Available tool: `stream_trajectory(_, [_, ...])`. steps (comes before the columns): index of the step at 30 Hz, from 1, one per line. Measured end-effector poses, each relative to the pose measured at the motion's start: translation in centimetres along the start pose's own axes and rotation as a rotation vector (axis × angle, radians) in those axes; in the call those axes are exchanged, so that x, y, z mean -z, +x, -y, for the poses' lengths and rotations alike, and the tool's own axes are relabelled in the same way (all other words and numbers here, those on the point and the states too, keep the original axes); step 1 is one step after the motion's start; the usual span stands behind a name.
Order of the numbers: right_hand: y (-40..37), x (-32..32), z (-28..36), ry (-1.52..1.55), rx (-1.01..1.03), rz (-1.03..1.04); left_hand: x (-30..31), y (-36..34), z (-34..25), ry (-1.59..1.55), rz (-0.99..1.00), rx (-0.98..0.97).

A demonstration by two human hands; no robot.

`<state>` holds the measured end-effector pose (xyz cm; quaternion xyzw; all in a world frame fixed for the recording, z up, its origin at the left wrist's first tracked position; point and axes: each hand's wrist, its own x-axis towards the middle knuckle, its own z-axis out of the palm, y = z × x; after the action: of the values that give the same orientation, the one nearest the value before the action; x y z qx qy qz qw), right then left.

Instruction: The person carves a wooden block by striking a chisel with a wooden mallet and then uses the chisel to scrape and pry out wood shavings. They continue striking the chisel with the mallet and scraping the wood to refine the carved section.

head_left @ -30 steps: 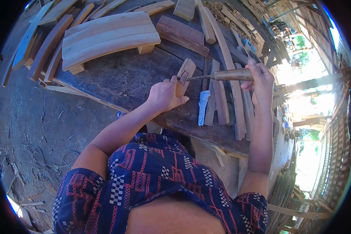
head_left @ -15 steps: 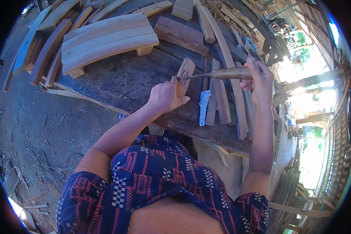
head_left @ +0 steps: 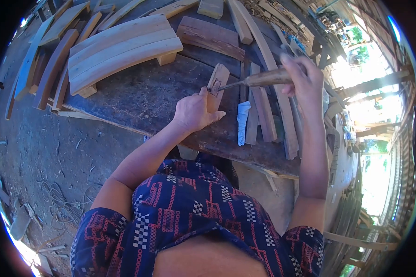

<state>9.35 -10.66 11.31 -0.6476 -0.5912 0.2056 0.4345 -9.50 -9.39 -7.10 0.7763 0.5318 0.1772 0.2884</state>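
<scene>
Here, wood block [head_left: 217, 81] in left grip [head_left: 194, 112], chisel [head_left: 254, 80] in right grip [head_left: 305, 76].

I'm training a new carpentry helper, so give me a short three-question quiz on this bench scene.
1. True or false: the right hand grips the wooden-handled metal chisel.
2. Fill in: the white crumpled cloth lies on the person's ____ of the small pale wooden block.
3. What does the left hand steady on the dark wooden workbench? A) the cloth B) the block C) the chisel
Key: 1 true; 2 right; 3 B
</scene>
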Motion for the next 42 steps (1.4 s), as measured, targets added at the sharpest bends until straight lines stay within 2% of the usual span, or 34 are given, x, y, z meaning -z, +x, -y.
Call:
stream_trajectory(2, [0.5, -0.8, 0.8, -0.12, 0.116, 0.061, 0.7, 0.7, 0.4, 0.036, 0.036, -0.028])
stream_trajectory(4, [1.3, -1.6, 1.3, -0.165, 0.127, 0.062, 1.9, 1.6, 0.2, 0.078, 0.074, -0.066])
stream_trajectory(6, [1.9, -2.2, 1.4, -0.213, 0.13, 0.048, 3.4, 2.8, -1.1, 0.031, -0.307, -0.211])
stream_trajectory(7, [2.1, -2.3, 1.3, -0.236, 0.165, 0.067, 4.5, 3.5, -2.2, 0.036, -0.291, -0.239])
stream_trajectory(9, [2.4, -2.4, 1.1, -0.265, 0.191, 0.062, 6.1, 5.0, -4.8, -0.22, -0.371, -0.485])
stream_trajectory(10, [2.6, -2.6, 0.8, -0.3, 0.244, 0.064, 5.9, 5.8, -5.6, -0.218, -0.361, -0.505])
stream_trajectory(12, [2.2, -2.2, 0.6, -0.326, 0.294, 0.047, 4.9, 7.4, -7.0, -0.605, -0.142, -0.578])
stream_trajectory(13, [1.7, -1.8, 0.7, -0.21, 0.265, 0.111, 3.7, 7.7, -8.1, -0.87, -0.153, -0.648])
stream_trajectory(15, [0.4, -0.4, 0.7, 0.126, 0.157, 0.242, 3.6, 7.8, -8.5, -0.892, -0.131, -0.657])
stream_trajectory(17, [-1.0, 0.9, -3.8, 0.16, 0.184, 0.156, 3.9, 7.8, -8.8, -0.919, -0.116, -0.653])
stream_trajectory(18, [-1.7, 1.5, -6.2, 0.182, 0.212, 0.094, 4.1, 7.9, -8.5, -0.937, -0.079, -0.584])
stream_trajectory(20, [-4.9, 3.1, -8.6, -0.277, -0.022, 0.148, 4.6, 8.0, -8.2, -0.952, -0.059, -0.503])
stream_trajectory(22, [-8.2, 2.9, -15.5, -0.825, -0.09, 0.135, 5.0, 7.9, -8.3, -0.932, 0.068, -0.435])
stream_trajectory(23, [-9.0, 2.6, -16.4, -0.811, -0.084, 0.142, 5.0, 8.0, -8.4, -0.92, 0.062, -0.426])
stream_trajectory(25, [-10.0, 2.0, -17.6, -0.774, -0.269, 0.183, 4.4, 8.3, -9.0, -0.906, 0.125, -0.456])
stream_trajectory(26, [-10.0, 1.5, -18.4, -0.766, -0.266, 0.188, 4.1, 8.3, -9.2, -0.899, 0.123, -0.45])
stream_trajectory(28, [-9.7, 0.7, -19.8, -0.728, -0.299, 0.044, 3.7, 8.3, -9.7, -0.869, 0.146, -0.55])
stream_trajectory(32, [-8.7, 1.6, -21.5, -0.74, -0.253, 0.051, 3.0, 8.1, -10.1, -0.899, 0.087, -0.586])
stream_trajectory(34, [-7.9, 3.1, -20.3, -0.018, -0.502, 0.1, 2.8, 8.5, -10.1, -0.825, 0.074, -0.588])
stream_trajectory(37, [-8.1, 6.3, -13.9, 0.3, -0.295, -0.201, 2.4, 8.7, -10.1, -0.772, -0.005, -0.688])
stream_trajectory(38, [-8.3, 7.3, -9.5, 0.187, -0.076, -0.4, 2.5, 8.4, -10.1, -0.768, 0.004, -0.678])
stream_trajectory(39, [-7.5, 9.3, -9.8, 0.348, 0.173, -0.435, 2.9, 8.0, -10.4, -0.823, 0.076, -0.619])
stream_trajectory(41, [-7.1, 11.7, -3.9, 0.493, 0.53, -0.586, 3.1, 7.9, -10.5, -0.873, 0.152, -0.57])
stream_trajectory(42, [-7.0, 14.3, -3.7, 0.324, 0.791, -0.498, 3.1, 8.0, -10.3, -0.918, 0.17, -0.584])
